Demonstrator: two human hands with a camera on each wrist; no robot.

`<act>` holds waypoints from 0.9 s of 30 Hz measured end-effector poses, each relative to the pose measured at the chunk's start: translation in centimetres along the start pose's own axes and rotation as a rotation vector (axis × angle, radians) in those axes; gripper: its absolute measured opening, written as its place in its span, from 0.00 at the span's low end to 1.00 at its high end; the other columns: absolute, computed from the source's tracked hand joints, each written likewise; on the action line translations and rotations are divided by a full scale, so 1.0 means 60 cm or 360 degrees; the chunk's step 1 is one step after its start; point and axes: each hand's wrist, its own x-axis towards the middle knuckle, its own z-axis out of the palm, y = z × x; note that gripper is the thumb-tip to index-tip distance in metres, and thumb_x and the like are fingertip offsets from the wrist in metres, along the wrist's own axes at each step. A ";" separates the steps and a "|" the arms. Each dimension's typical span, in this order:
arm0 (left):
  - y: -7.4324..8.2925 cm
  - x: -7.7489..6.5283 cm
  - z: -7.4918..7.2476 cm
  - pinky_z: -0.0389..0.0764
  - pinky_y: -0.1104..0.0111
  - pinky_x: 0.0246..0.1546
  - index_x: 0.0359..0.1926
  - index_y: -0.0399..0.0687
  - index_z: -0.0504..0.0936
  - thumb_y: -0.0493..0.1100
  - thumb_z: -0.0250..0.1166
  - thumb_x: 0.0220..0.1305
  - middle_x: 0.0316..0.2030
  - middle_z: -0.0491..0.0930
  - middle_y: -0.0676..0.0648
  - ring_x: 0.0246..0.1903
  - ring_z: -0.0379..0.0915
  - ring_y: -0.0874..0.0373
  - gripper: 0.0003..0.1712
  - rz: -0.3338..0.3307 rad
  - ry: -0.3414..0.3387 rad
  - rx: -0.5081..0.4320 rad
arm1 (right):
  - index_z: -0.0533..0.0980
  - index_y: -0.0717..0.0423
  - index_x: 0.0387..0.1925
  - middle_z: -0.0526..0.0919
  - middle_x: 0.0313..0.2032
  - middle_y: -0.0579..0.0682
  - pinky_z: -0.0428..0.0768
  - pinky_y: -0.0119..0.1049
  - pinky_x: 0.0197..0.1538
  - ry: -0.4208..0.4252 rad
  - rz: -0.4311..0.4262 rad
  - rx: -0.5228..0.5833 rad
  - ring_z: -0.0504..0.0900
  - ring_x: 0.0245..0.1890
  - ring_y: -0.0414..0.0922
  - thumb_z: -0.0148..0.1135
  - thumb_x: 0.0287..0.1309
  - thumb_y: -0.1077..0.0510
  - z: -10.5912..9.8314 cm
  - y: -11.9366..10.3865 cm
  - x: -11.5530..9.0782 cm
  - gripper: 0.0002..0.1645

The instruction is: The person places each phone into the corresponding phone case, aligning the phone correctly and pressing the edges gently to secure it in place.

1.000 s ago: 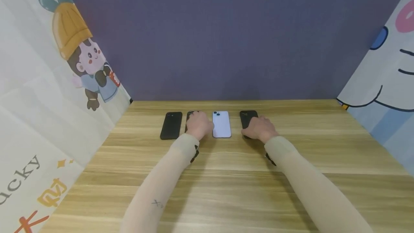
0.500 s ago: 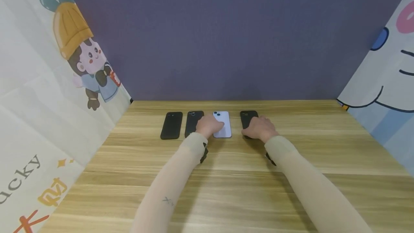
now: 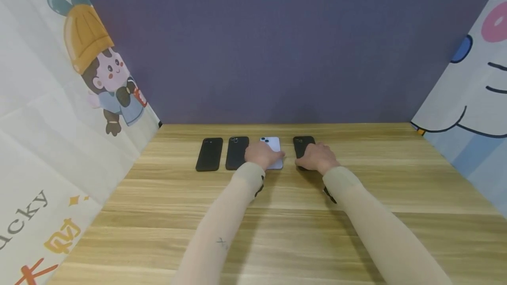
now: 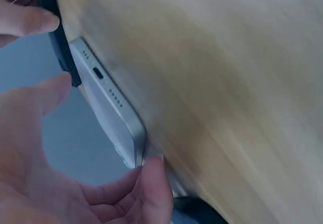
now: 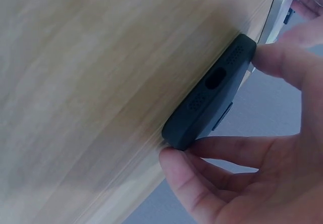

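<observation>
Four phone-shaped slabs would be too many to single out, so by hand: my left hand (image 3: 261, 155) hovers over a white phone (image 3: 273, 143) lying back up on the table. In the left wrist view its fingers (image 4: 154, 183) are at one long edge of the white phone (image 4: 108, 95), while the thumb stands off the other side with a visible gap. My right hand (image 3: 318, 157) spans a black phone (image 3: 302, 145) to the right. The right wrist view shows thumb and fingers pinching the sides of this black phone (image 5: 209, 93), its port end facing the camera.
Two more black phones lie to the left, one at the far left (image 3: 209, 154) and one beside the left hand (image 3: 236, 152). All rest on a wood-grain table (image 3: 293, 232). A dark partition (image 3: 285, 47) stands behind, with printed cloth (image 3: 35, 100) along the left.
My left hand has moved right, from the second black phone to the white phone, uncovering the black one. The right hand stays on its black phone.
</observation>
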 end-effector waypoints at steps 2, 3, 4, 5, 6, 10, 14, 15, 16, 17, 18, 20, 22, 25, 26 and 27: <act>0.005 0.000 0.003 0.83 0.59 0.35 0.48 0.39 0.86 0.74 0.62 0.60 0.45 0.82 0.39 0.41 0.79 0.48 0.41 -0.0026 0.0012 0.0032 | 0.80 0.69 0.52 0.65 0.65 0.79 0.74 0.64 0.58 0.0000 -0.0001 0.0000 0.63 0.65 0.75 0.58 0.62 0.39 0.001 0.000 0.001 0.36; 0.007 0.000 0.004 0.83 0.59 0.35 0.49 0.39 0.86 0.73 0.62 0.60 0.46 0.81 0.38 0.42 0.78 0.47 0.41 -0.0044 0.0009 0.0038 | 0.80 0.69 0.51 0.64 0.65 0.79 0.73 0.64 0.58 0.0000 -0.0003 0.0003 0.63 0.66 0.75 0.58 0.62 0.39 0.001 0.000 0.001 0.36; 0.008 0.002 0.005 0.83 0.58 0.35 0.49 0.39 0.85 0.72 0.63 0.61 0.47 0.80 0.38 0.43 0.78 0.47 0.40 -0.0061 0.0003 0.0039 | 0.81 0.68 0.51 0.64 0.65 0.79 0.73 0.65 0.58 0.0000 -0.0004 0.0005 0.62 0.66 0.75 0.58 0.63 0.39 0.001 0.000 0.001 0.35; 0.010 0.002 0.006 0.83 0.58 0.35 0.50 0.39 0.85 0.72 0.63 0.61 0.48 0.80 0.37 0.44 0.77 0.47 0.40 -0.0081 -0.0001 0.0035 | 0.81 0.68 0.50 0.64 0.65 0.79 0.73 0.65 0.59 0.0002 -0.0008 0.0006 0.62 0.66 0.75 0.58 0.63 0.39 0.001 0.000 0.001 0.35; 0.011 0.003 0.007 0.83 0.58 0.35 0.51 0.38 0.85 0.71 0.63 0.61 0.48 0.79 0.37 0.45 0.77 0.47 0.40 -0.0105 -0.0010 0.0023 | 0.81 0.68 0.50 0.64 0.65 0.79 0.73 0.65 0.59 0.0003 -0.0010 0.0005 0.62 0.66 0.75 0.58 0.63 0.39 0.001 0.000 0.001 0.35; 0.013 0.002 0.006 0.83 0.56 0.38 0.57 0.33 0.79 0.72 0.65 0.58 0.50 0.75 0.35 0.47 0.75 0.45 0.47 -0.0194 -0.0056 -0.0069 | 0.82 0.68 0.48 0.63 0.66 0.80 0.73 0.65 0.59 0.0008 -0.0020 -0.0006 0.62 0.66 0.75 0.58 0.63 0.39 0.002 0.000 0.000 0.34; 0.010 0.000 0.005 0.82 0.56 0.39 0.60 0.31 0.74 0.73 0.67 0.57 0.48 0.73 0.35 0.46 0.73 0.45 0.51 -0.0218 -0.0077 -0.0157 | 0.82 0.67 0.47 0.63 0.65 0.80 0.74 0.64 0.58 0.0018 -0.0020 -0.0011 0.63 0.65 0.74 0.58 0.63 0.39 0.002 0.000 -0.001 0.33; 0.008 0.000 0.004 0.82 0.57 0.38 0.59 0.32 0.75 0.72 0.67 0.56 0.47 0.73 0.36 0.45 0.73 0.45 0.49 -0.0206 -0.0075 -0.0168 | 0.82 0.67 0.46 0.64 0.65 0.80 0.74 0.64 0.58 0.0020 -0.0018 -0.0010 0.64 0.65 0.74 0.58 0.62 0.40 0.002 0.000 -0.001 0.33; 0.007 -0.001 0.003 0.82 0.58 0.37 0.58 0.33 0.76 0.72 0.68 0.56 0.45 0.74 0.36 0.43 0.73 0.45 0.48 -0.0191 -0.0072 -0.0177 | 0.82 0.67 0.46 0.64 0.65 0.79 0.74 0.64 0.58 0.0021 -0.0016 -0.0009 0.64 0.65 0.74 0.58 0.62 0.39 0.002 0.000 -0.001 0.33; 0.006 -0.003 0.001 0.82 0.59 0.36 0.56 0.34 0.77 0.71 0.68 0.56 0.43 0.75 0.37 0.42 0.74 0.46 0.46 -0.0174 -0.0072 -0.0185 | 0.82 0.67 0.47 0.64 0.65 0.79 0.74 0.64 0.57 0.0020 -0.0014 -0.0010 0.64 0.65 0.74 0.58 0.62 0.39 0.002 0.001 -0.001 0.33; 0.004 -0.003 0.000 0.81 0.60 0.34 0.54 0.35 0.78 0.70 0.68 0.56 0.42 0.75 0.38 0.40 0.74 0.47 0.44 -0.0149 -0.0075 -0.0197 | 0.82 0.67 0.47 0.64 0.65 0.79 0.74 0.64 0.57 0.0018 -0.0013 -0.0012 0.64 0.65 0.74 0.58 0.62 0.39 0.002 0.001 -0.001 0.34; 0.001 -0.004 -0.004 0.81 0.62 0.32 0.51 0.36 0.80 0.68 0.70 0.56 0.39 0.77 0.40 0.36 0.76 0.49 0.40 -0.0113 -0.0083 -0.0220 | 0.82 0.67 0.47 0.64 0.64 0.79 0.74 0.64 0.57 0.0012 -0.0012 -0.0014 0.64 0.65 0.74 0.58 0.62 0.38 0.002 0.002 -0.001 0.34; -0.003 -0.006 -0.007 0.81 0.63 0.31 0.51 0.37 0.81 0.66 0.72 0.55 0.37 0.79 0.41 0.35 0.77 0.50 0.38 -0.0094 -0.0109 -0.0271 | 0.82 0.67 0.47 0.65 0.64 0.79 0.75 0.64 0.56 0.0012 -0.0016 -0.0012 0.65 0.64 0.74 0.58 0.62 0.38 0.002 0.003 -0.001 0.34; -0.010 -0.004 -0.009 0.81 0.61 0.37 0.53 0.37 0.80 0.62 0.74 0.55 0.40 0.79 0.41 0.39 0.77 0.49 0.37 -0.0090 -0.0158 -0.0393 | 0.82 0.67 0.47 0.67 0.63 0.78 0.75 0.64 0.55 0.0023 -0.0021 -0.0015 0.67 0.63 0.73 0.58 0.62 0.39 0.004 0.002 0.000 0.34; -0.012 -0.002 -0.010 0.81 0.60 0.40 0.55 0.37 0.80 0.61 0.75 0.55 0.42 0.80 0.41 0.40 0.77 0.48 0.37 -0.0093 -0.0175 -0.0433 | 0.82 0.67 0.48 0.67 0.63 0.79 0.75 0.64 0.55 0.0025 -0.0023 -0.0014 0.67 0.63 0.73 0.58 0.62 0.39 0.005 0.001 0.000 0.34; -0.014 -0.001 -0.010 0.81 0.60 0.42 0.56 0.37 0.79 0.60 0.75 0.55 0.43 0.80 0.40 0.42 0.77 0.47 0.38 -0.0098 -0.0186 -0.0469 | 0.81 0.68 0.48 0.67 0.63 0.79 0.75 0.64 0.56 0.0027 -0.0024 -0.0012 0.67 0.63 0.73 0.58 0.61 0.39 0.006 0.000 0.000 0.35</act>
